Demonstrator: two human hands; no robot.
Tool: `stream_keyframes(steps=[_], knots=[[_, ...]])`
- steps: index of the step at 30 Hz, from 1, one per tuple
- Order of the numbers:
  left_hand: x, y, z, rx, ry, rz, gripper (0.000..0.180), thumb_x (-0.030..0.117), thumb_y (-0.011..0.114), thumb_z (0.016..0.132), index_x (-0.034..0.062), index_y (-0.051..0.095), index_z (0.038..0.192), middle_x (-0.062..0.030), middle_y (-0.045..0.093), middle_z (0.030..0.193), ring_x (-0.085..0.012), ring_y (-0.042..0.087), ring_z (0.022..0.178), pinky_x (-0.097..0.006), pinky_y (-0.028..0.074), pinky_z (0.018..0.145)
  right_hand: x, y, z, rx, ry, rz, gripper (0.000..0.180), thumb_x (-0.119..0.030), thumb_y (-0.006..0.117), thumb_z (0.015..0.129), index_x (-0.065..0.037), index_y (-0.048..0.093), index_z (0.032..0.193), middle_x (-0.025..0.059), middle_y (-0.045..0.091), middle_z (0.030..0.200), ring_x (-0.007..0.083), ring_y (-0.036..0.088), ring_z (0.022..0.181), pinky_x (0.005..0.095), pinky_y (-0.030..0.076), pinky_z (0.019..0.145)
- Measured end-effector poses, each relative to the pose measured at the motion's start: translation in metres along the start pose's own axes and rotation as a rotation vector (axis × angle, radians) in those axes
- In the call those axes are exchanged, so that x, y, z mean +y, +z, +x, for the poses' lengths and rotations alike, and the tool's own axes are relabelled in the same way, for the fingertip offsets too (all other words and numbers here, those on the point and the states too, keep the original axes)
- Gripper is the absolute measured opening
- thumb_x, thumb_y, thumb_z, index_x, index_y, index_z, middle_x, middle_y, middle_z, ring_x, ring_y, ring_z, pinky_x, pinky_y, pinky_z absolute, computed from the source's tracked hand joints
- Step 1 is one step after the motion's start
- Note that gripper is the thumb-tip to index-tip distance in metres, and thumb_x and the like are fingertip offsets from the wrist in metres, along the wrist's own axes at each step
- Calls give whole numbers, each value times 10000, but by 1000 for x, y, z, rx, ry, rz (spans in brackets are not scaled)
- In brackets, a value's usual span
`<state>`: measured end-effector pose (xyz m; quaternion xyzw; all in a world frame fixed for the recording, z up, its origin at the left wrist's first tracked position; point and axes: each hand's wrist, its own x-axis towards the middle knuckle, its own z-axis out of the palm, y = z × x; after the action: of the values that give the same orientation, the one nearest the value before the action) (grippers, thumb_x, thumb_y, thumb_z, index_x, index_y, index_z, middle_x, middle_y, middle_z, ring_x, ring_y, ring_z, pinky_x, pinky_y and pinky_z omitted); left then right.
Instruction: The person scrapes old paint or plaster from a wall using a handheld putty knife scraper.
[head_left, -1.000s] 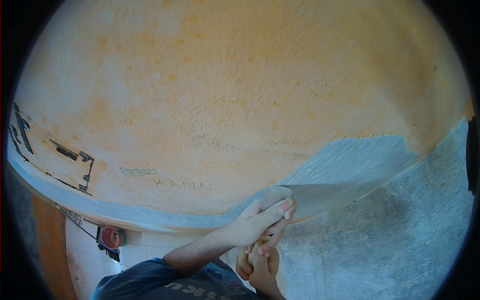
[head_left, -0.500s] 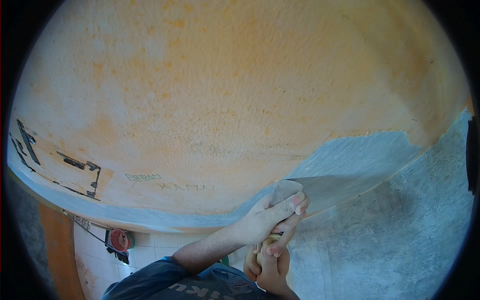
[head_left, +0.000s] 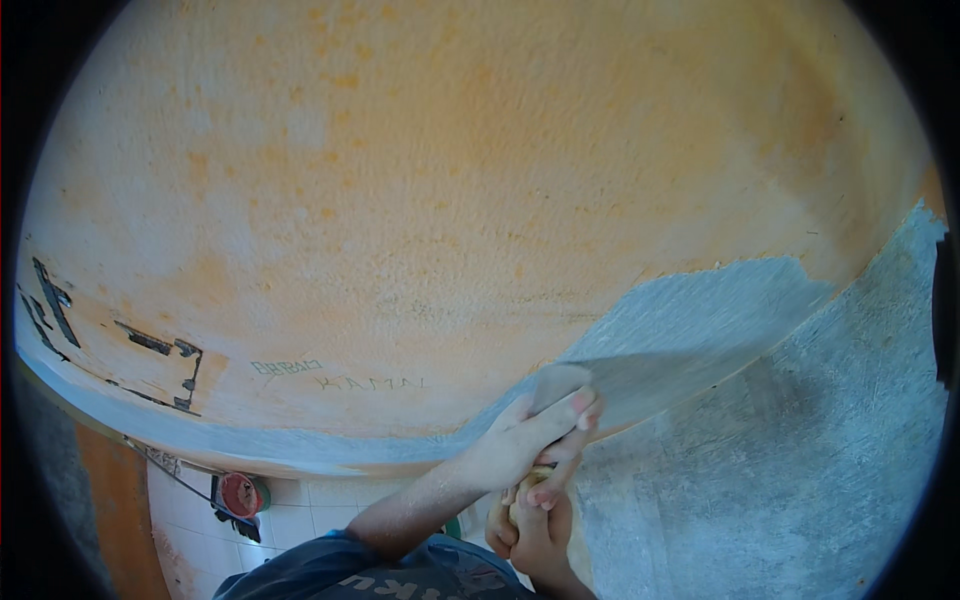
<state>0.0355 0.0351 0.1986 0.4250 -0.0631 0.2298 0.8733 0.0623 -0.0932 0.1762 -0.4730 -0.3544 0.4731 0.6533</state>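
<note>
Both hands are on one scraper [head_left: 560, 384], a flat grey blade whose edge meets the wall [head_left: 400, 200] at the border of peeling orange paint and bare grey surface. My left hand [head_left: 522, 436] is closed around the blade's lower part, thumb and fingers pressed on it and dusted white. Just below, my right hand [head_left: 540, 522] wraps round the yellowish handle [head_left: 543, 470], of which only small parts show between the fingers. The two hands touch. A dark shadow of the tool runs right across the scraped grey patch [head_left: 700, 305].
At lower left, a red-and-green bucket [head_left: 242, 494] stands on white floor tiles [head_left: 290, 525], beside a long thin pole [head_left: 175, 474] with a dark end. Another grey wall surface [head_left: 740, 490] adjoins at right. Black marks [head_left: 190, 375] and faint writing are on the painted wall.
Both hands and the scraper have shifted slightly left along the paint border. The grip stays the same. The view has moved a little.
</note>
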Motion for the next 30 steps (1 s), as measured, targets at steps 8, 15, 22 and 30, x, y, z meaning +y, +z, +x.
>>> stream_keyframes(steps=[8, 15, 22, 30], knots=[[-4, 4, -1, 64, -14, -68, 303, 344, 431, 1010, 81, 462, 862, 55, 310, 519, -62, 370, 289, -221, 339, 286, -2, -8, -4, -41, 53, 110, 207, -201, 385, 1019, -36, 436, 906, 23, 435, 591, 79, 391, 440, 215, 314, 395], [0, 9, 0, 40, -46, -97, 297, 352, 430, 1009, 85, 446, 878, 52, 295, 520, -80, 391, 280, -234, 344, 278, -7, -4, -4, -10, 56, 135, 204, -202, 390, 1018, -39, 427, 900, 31, 440, 609, 77, 385, 449, 215, 317, 396], [7, 14, 5, 2, 15, -52, 333, 384, 430, 1005, 73, 442, 885, 62, 298, 520, -60, 366, 300, -205, 313, 306, -14, 1, -2, -9, -26, 17, 271, -305, 411, 1008, -44, 408, 937, 36, 390, 531, 92, 315, 376, 235, 249, 341], [12, 21, 7, -28, 1, -139, 300, 349, 412, 1012, 78, 433, 886, 50, 296, 522, -90, 388, 291, -234, 333, 283, -23, 1, 0, -27, -45, 29, 273, -310, 400, 1015, -46, 410, 945, 35, 389, 531, 88, 306, 380, 233, 228, 347]])
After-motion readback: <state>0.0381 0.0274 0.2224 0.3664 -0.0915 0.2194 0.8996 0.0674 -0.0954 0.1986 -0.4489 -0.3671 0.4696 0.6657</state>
